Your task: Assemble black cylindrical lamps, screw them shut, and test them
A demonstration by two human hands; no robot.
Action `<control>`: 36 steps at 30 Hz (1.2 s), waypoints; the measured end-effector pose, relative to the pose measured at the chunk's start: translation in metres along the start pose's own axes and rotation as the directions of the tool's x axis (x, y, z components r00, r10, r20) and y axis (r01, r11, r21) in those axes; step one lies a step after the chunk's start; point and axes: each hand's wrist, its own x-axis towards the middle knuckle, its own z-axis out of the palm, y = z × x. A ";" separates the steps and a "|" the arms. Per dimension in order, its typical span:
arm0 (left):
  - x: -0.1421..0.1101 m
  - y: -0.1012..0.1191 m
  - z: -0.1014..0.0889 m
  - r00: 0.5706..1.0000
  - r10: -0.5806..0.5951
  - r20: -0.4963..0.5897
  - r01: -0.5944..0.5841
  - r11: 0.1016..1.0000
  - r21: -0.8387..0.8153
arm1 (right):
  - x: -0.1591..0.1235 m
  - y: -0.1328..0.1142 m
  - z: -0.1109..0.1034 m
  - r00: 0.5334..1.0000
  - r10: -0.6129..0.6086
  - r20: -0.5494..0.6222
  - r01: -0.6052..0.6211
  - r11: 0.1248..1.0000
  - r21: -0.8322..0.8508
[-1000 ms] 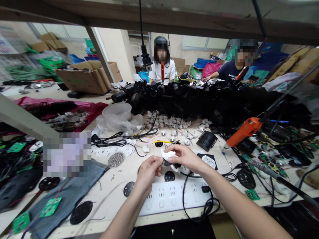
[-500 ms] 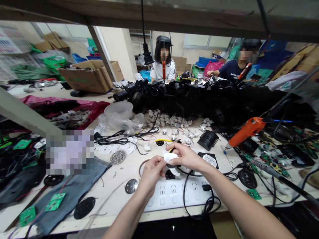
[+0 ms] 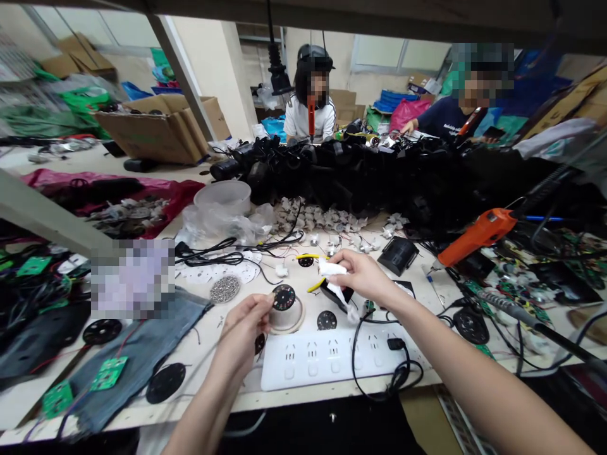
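Between the thumb and fingers of my left hand [image 3: 246, 323] is the edge of a round black dial plate [image 3: 284, 297] with small pale markings. Behind that plate, on the table, is a round cream-coloured ring [image 3: 296, 325]. My right hand [image 3: 360, 273] pinches a crumpled white piece [image 3: 336, 270], thin like tissue or film; part of it hangs down below the fingers. Yellow-handled pliers [image 3: 315, 285] lie just left of this hand, partly covered. Another dark disc [image 3: 327, 320] lies flat between the hands.
In front is a white power strip [image 3: 332, 360] with a black plug and coiled cable. An orange electric screwdriver [image 3: 477, 237] hangs at the right. White small parts [image 3: 322, 218] and black housings [image 3: 341, 170] are heaped behind; a tray of metal screws [image 3: 224, 291] sits left. Two people work opposite.
My hands have moved apart. The left has gone left and down, the black dial plate now showing in it; the right has shifted slightly right and up with the white piece.
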 end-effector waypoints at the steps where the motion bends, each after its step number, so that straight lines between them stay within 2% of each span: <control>1: -0.004 0.002 -0.005 1.000 -0.016 -0.011 0.016 1.000 -0.013 | 0.006 -0.003 0.002 0.999 -0.016 -0.030 0.014 0.999 -0.038; 4: -0.019 0.006 -0.015 0.996 -0.062 -0.063 0.057 0.996 -0.067 | 0.029 -0.017 0.021 0.996 -0.083 -0.027 0.079 0.990 -0.121; 8: -0.032 0.004 -0.026 0.987 -0.084 -0.135 0.070 0.992 -0.109 | 0.057 -0.038 0.063 0.982 -0.165 0.095 0.180 0.966 -0.187; 11: -0.033 -0.004 -0.030 0.987 -0.113 -0.112 0.101 0.989 -0.112 | 0.067 -0.050 0.088 0.950 -0.212 0.231 0.257 0.948 -0.189; 13: -0.032 -0.010 -0.029 0.988 -0.129 -0.079 0.120 0.987 -0.112 | 0.066 -0.055 0.093 0.928 -0.239 0.287 0.302 0.932 -0.199; 16: -0.029 -0.012 -0.024 0.989 -0.138 -0.057 0.132 0.987 -0.096 | 0.055 -0.054 0.080 0.923 -0.257 0.286 0.329 0.913 -0.241; 19: -0.024 -0.009 -0.015 0.990 -0.127 -0.060 0.123 0.990 -0.062 | 0.031 -0.041 0.046 0.945 -0.241 0.220 0.292 0.925 -0.243; 22: -0.019 -0.006 0.000 0.995 -0.095 -0.028 0.094 0.995 -0.038 | -0.002 -0.017 0.011 0.993 -0.118 0.016 0.119 0.982 -0.147; 24: -0.016 -0.006 0.013 0.997 -0.081 0.021 0.081 0.996 -0.039 | -0.024 0.002 -0.007 0.998 -0.023 -0.054 0.020 0.998 -0.053; 26: -0.013 -0.005 0.028 0.993 -0.075 0.086 0.078 0.996 -0.036 | -0.044 0.018 -0.018 0.996 0.028 -0.084 -0.026 0.999 0.028; 29: -0.005 0.000 0.053 0.983 -0.068 0.168 0.069 0.998 -0.002 | -0.064 0.035 -0.029 0.988 0.056 -0.146 -0.044 0.995 0.085; 31: 0.003 0.007 0.067 0.980 -0.050 0.193 0.048 0.999 0.016 | -0.071 0.041 -0.035 0.972 0.032 -0.232 -0.014 0.997 0.080; 36: 0.024 0.026 0.091 0.976 0.000 0.217 -0.005 1.000 0.021 | -0.078 0.052 -0.047 0.888 -0.147 -0.435 0.115 0.988 -0.100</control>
